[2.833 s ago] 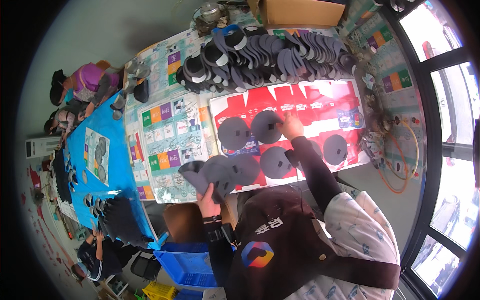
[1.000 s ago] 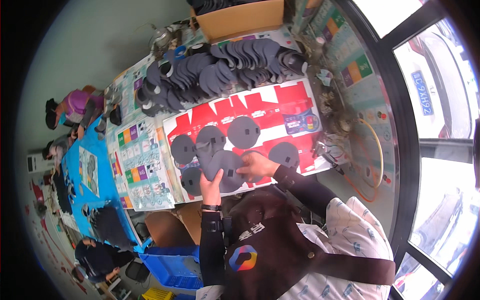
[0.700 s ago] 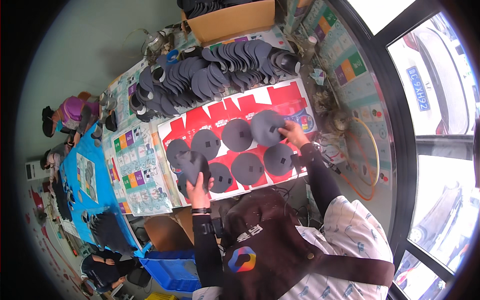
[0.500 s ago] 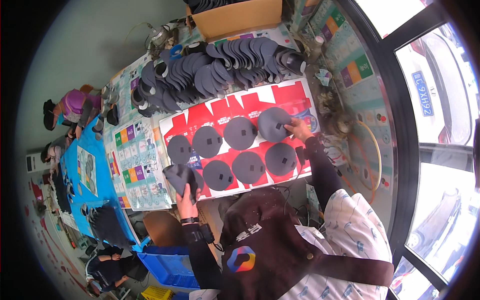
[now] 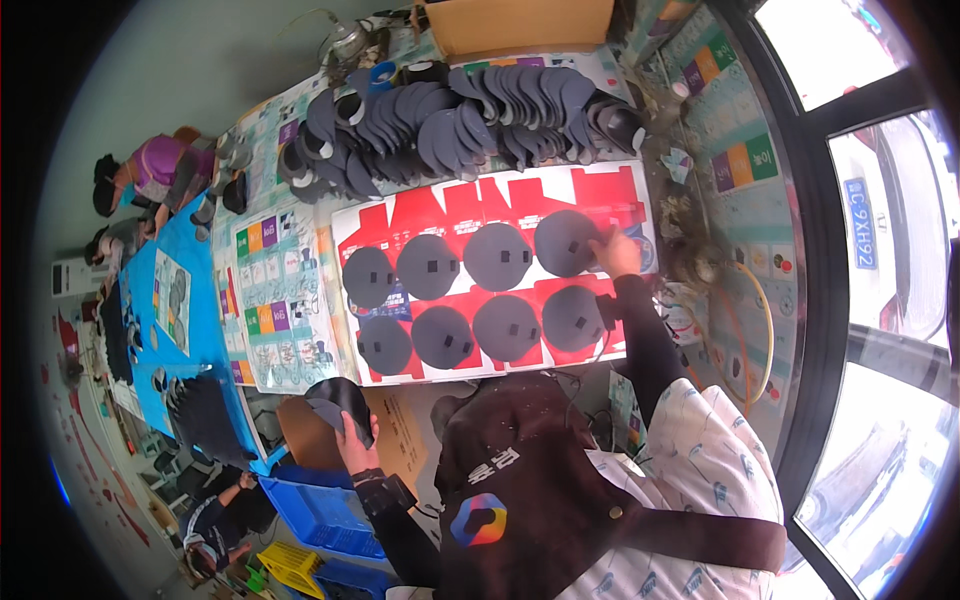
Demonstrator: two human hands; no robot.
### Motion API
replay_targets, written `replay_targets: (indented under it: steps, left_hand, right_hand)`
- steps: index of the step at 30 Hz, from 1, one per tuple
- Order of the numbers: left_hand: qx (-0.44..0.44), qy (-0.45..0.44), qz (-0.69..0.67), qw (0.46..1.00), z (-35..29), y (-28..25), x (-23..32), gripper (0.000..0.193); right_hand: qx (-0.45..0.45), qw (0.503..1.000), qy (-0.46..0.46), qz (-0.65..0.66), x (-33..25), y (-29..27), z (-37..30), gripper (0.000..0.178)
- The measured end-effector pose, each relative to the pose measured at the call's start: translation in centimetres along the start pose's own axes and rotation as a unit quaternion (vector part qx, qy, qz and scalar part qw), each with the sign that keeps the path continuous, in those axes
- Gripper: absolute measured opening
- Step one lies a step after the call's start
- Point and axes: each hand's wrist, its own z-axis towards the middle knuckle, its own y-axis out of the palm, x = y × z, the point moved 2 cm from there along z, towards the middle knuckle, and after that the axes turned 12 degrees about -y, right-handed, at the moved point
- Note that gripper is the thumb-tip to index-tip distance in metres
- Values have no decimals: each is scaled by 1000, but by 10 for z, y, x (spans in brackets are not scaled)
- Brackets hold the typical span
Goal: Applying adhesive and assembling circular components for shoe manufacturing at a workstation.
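From the head view, the only one I have, I take the red-and-white card sheet [image 5: 440, 205] as my landmark. On it I count eight grey discs [image 5: 497, 257], flat in two rows of four and close beside one another, with small dark squares showing on them. I judge both rows fully laid out. What I see left over is off the sheet: a dark curved piece [image 5: 338, 402] in my left hand [image 5: 358, 446], just past its near left corner. That hand is closed around the piece, thumb and fingers pinching it; I cannot tell whether it is one layer or several. My right hand [image 5: 620, 256] has its fingers part bent at the right edge of the far row's last disc; whether they grip it or only touch it, I cannot tell.

For containers, a cardboard box [image 5: 520, 28] stands beyond the sheet, behind a long heap of curved grey pieces [image 5: 450, 130]; its contents are cut off. Below the sheet's near left corner sit a blue basket [image 5: 320, 508] and a yellow crate [image 5: 290, 566]; I can make out nothing certain inside either.
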Motion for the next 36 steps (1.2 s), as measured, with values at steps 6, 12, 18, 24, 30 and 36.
replay_targets:
  steps: [6,12,18,24,30,36]
  left_hand:
    - [32,-6,117,993,-14,-94,-14,46]
    - [201,-1,7,979,28,-265,-99,30]
    - [326,-64,-26,943,37,-438,-160,51]
    - [431,-137,507,734,45,-658,-192,116]
    - [14,133,169,977,98,-406,-113,37]
    - [-52,49,451,890,274,-250,-297,67]
  right_hand:
    - [-261,463,68,844,25,100,6,34]
    - [-56,830,40,554,51,77,-12,28]
    - [-85,881,126,449,-39,14,-103,29]
    - [-171,845,11,506,-238,29,-185,18]
    - [-320,894,-136,282,-373,20,-265,18]
    - [-514,809,-240,153,-392,101,-362,14]
